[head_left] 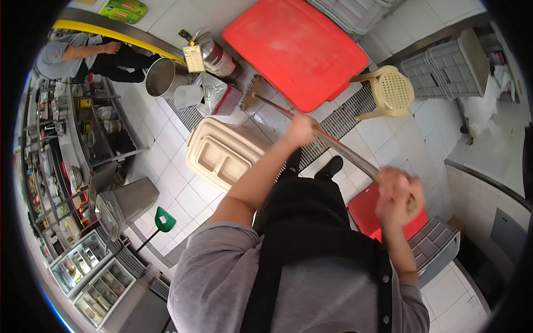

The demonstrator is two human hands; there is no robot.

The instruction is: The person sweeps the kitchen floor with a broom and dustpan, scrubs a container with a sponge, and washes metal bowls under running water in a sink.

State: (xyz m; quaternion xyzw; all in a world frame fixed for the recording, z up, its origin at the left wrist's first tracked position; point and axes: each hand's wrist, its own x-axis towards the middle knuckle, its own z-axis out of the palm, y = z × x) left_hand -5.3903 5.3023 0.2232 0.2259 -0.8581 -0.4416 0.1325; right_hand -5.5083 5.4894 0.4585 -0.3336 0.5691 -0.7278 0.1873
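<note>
A broom [347, 151] slants across the view in front of my body. My left hand [301, 130] is wrapped round the shaft partway down. My right hand [397, 191], slightly blurred, closes round the upper end of the handle. The broom's bristle head [252, 92] is on the tiled floor between the large red container [294, 50] and a silver and red box [219, 94]. Below it and to the left stands a beige bin [222, 155] with a recessed lid.
A beige stool [393, 91] stands at the right, near a floor grate [350, 114]. Further left are a fire extinguisher [219, 58], a metal pot [161, 76] and a green dustpan [165, 220]. Another person [94, 58] is at upper left. A red lid [363, 208] lies near my right hand.
</note>
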